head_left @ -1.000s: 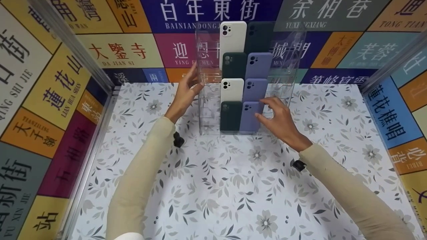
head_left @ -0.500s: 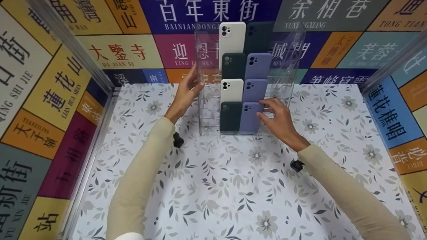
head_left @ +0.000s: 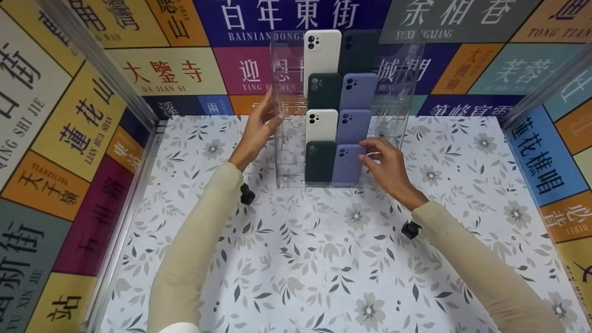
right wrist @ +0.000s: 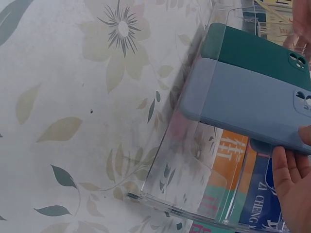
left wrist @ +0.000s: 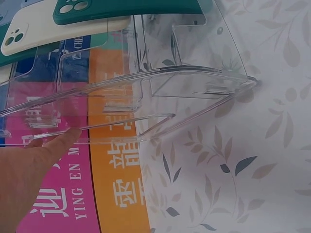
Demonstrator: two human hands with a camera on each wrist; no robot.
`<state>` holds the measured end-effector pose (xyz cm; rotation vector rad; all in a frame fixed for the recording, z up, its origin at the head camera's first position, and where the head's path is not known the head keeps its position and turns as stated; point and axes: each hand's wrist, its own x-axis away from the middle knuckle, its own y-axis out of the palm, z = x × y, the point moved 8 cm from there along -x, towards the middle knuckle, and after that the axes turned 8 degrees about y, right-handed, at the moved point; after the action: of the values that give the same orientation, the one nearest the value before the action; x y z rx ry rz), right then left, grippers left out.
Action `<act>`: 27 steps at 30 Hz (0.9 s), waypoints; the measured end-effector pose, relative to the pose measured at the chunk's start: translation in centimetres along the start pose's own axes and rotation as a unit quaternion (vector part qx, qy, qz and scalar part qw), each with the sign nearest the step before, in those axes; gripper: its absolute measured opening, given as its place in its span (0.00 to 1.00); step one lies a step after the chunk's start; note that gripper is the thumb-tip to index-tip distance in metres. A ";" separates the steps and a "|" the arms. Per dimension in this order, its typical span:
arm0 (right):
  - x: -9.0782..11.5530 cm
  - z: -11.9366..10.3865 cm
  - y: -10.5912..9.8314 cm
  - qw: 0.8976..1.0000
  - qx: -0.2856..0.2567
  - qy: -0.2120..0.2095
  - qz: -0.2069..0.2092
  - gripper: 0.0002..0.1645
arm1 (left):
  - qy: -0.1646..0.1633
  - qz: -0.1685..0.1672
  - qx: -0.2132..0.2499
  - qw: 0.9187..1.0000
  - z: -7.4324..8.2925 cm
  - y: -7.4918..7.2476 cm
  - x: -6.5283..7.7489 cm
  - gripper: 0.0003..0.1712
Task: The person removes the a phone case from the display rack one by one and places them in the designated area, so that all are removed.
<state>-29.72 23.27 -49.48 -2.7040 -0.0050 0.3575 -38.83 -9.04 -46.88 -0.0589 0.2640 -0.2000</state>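
Note:
A clear acrylic display stand holds phone cases in stepped tiers, two side by side on each. My right hand pinches the upper right edge of the lavender phone case on the lowest tier, and the right wrist view shows fingers along its edge. Beside it stands a dark green phone case. At the stand's left side, my left hand holds the side panel. In the left wrist view, a finger lies against the panel's edge; the other fingertips are hidden.
Higher tiers carry white phone cases, more lavender cases and dark green ones. The stand rests on a floral-patterned tabletop, close to the back wall of printed signs. Sign-covered walls also border left and right.
The lavender case on the lowest tier has dropped slightly at its top edge. My right thumb has shifted right, from its face to its side edge. The left hand stays put.

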 end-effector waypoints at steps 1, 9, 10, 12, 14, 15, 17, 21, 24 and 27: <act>0.0 0.1 0.0 1.000 -0.006 0.000 0.003 0.17 | 0.000 -0.001 0.000 1.000 0.0 0.0 0.0 0.45; 0.1 0.5 0.1 1.000 -0.004 0.012 0.022 0.18 | 0.001 -0.002 -0.004 1.000 0.1 0.0 0.1 0.45; 0.1 0.5 0.2 1.000 -0.001 0.012 0.023 0.18 | 0.000 -0.002 -0.003 1.000 0.1 0.0 0.1 0.45; 0.1 0.6 0.2 1.000 0.003 0.013 0.024 0.19 | -0.001 -0.003 -0.002 1.000 0.0 0.1 0.1 0.45; 0.2 0.5 0.1 1.000 0.009 0.010 0.026 0.19 | -0.008 -0.002 0.000 1.000 -0.1 0.1 0.1 0.45; 0.2 0.5 0.0 1.000 0.010 0.008 0.027 0.19 | -0.012 -0.002 0.002 1.000 -0.1 0.1 0.2 0.46; 0.3 0.4 -0.1 1.000 0.008 0.001 0.029 0.18 | -0.017 -0.002 0.003 1.000 -0.2 0.2 0.3 0.45; 0.5 -0.2 -0.4 0.999 0.000 -0.024 0.034 0.18 | -0.027 0.001 0.015 1.000 -0.3 0.1 0.4 0.44; 0.7 -0.8 -0.7 0.998 -0.008 -0.042 0.038 0.18 | -0.028 0.004 0.020 0.999 -0.3 0.1 0.5 0.44; 1.0 -1.5 -1.2 0.998 -0.011 -0.051 0.043 0.18 | -0.027 0.003 0.025 0.999 -0.3 0.2 0.4 0.44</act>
<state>-28.36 23.86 -47.91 -2.7107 0.0798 0.5234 -38.48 -8.94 -47.26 -0.0144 0.2046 -0.1978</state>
